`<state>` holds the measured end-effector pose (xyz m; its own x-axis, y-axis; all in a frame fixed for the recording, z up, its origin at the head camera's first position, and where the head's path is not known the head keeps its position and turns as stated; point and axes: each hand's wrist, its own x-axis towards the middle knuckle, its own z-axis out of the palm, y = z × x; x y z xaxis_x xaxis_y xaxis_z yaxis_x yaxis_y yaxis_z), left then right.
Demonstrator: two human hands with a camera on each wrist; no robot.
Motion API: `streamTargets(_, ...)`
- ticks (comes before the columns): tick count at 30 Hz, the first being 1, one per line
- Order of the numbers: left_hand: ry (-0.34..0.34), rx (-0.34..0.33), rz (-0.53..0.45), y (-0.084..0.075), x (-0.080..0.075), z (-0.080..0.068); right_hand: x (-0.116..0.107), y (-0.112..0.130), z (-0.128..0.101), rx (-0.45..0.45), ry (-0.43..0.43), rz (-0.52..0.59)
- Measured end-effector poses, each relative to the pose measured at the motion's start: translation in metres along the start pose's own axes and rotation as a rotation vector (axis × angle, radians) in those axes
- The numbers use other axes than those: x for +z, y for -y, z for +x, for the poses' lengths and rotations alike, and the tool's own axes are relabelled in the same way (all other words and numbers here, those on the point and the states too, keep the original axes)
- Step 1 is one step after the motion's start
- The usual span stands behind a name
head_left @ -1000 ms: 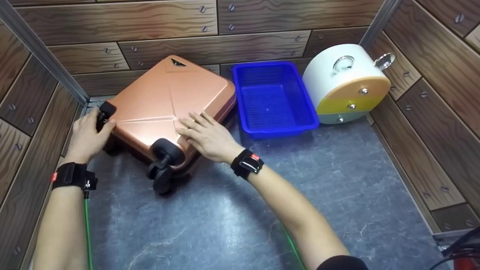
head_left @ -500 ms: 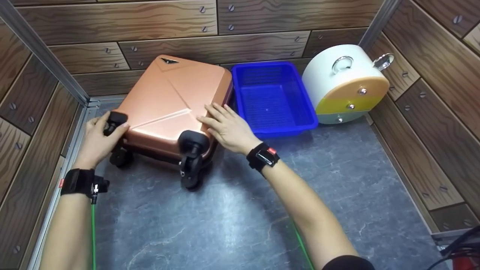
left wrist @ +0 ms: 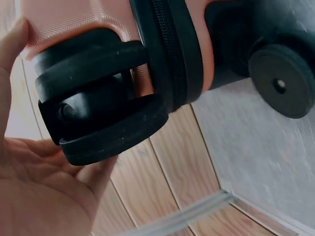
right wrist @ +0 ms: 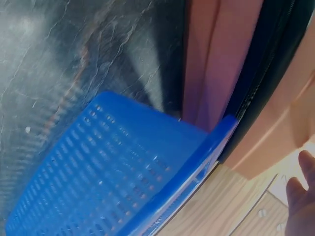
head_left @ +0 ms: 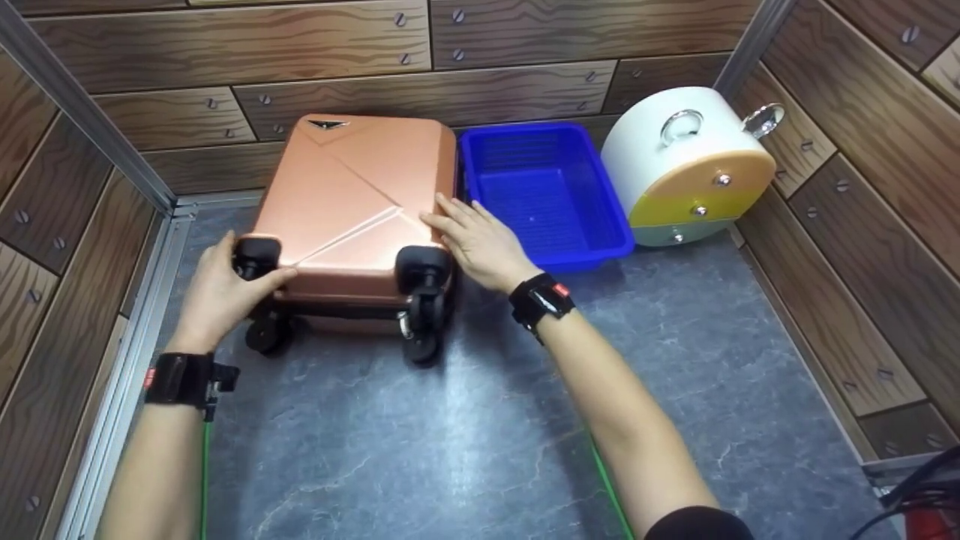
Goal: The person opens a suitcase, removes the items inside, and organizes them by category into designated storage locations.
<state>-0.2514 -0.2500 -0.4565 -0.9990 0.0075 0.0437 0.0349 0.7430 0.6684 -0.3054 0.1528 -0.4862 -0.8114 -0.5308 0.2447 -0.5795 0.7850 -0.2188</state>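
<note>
A rose-gold hard suitcase (head_left: 345, 195) lies flat on the grey floor, its black wheels toward me. My left hand (head_left: 217, 289) grips the near-left wheel (head_left: 255, 255). In the left wrist view that wheel (left wrist: 98, 118) sits in the palm (left wrist: 34, 187), and a second wheel (left wrist: 280, 81) shows at the right. My right hand (head_left: 476, 240) lies with straight fingers on the suitcase's near-right edge, beside the near-right wheel (head_left: 424, 266). The right wrist view shows the suitcase side (right wrist: 221, 64) close against a blue basket (right wrist: 123, 177).
The blue perforated basket (head_left: 600, 217) stands empty at the back, right of the suitcase. A white round drawer unit (head_left: 690, 165) with yellow and green drawer fronts sits in the back right corner. Wood-patterned walls (head_left: 862, 225) enclose the grey floor (head_left: 487, 435) on three sides.
The suitcase has swung from a diagonal to lie straight, alongside the blue basket. Both hands moved right with it, the left still on the wheel.
</note>
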Motion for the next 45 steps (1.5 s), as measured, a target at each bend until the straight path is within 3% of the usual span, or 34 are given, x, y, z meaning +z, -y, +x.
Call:
streamTargets(7, -0.020, -0.019, 0.063, -0.026, 0.016, -0.007, -0.011, -0.013, -0.002, 0.128, 0.028, 0.107)
streamTargets(13, -0.075, 0.003, 0.066, -0.039, 0.027, -0.004, -0.017, -0.021, -0.001, 0.176, 0.011, 0.094)
streamTargets(21, -0.077, -0.007, 0.050, -0.037, 0.037, 0.001, -0.019, -0.021, -0.001, 0.206, 0.006, 0.141)
streamTargets(29, -0.176, 0.007, 0.142, -0.032, 0.044, -0.011, -0.028, 0.005, 0.013, 0.133, -0.005, 0.283)
streamTargets(32, -0.313, 0.109, 0.183, -0.039, 0.051, -0.015, -0.032, 0.018, 0.020, 0.068, 0.032, 0.276)
streamTargets(35, -0.466, 0.343, 0.196, -0.051, 0.064, -0.020, -0.034, 0.027, 0.026, 0.006, 0.102, 0.222)
streamTargets(37, -0.500, 0.506, 0.195, -0.060, 0.080, -0.025, -0.033, 0.030, 0.029, -0.025, 0.146, 0.155)
streamTargets(38, -0.476, 0.565, 0.189, -0.064, 0.090, -0.029, -0.033, 0.031, 0.030, -0.032, 0.162, 0.127)
streamTargets(40, -0.351, 0.587, 0.164, -0.070, 0.111, -0.037, -0.032, 0.032, 0.032, -0.036, 0.191, 0.081)
streamTargets(42, -0.190, 0.517, 0.134, -0.074, 0.133, -0.042, -0.030, 0.033, 0.032, -0.037, 0.207, 0.052)
streamTargets(45, -0.015, 0.323, 0.116, -0.077, 0.162, -0.043, -0.028, 0.034, 0.032, -0.033, 0.219, 0.054)
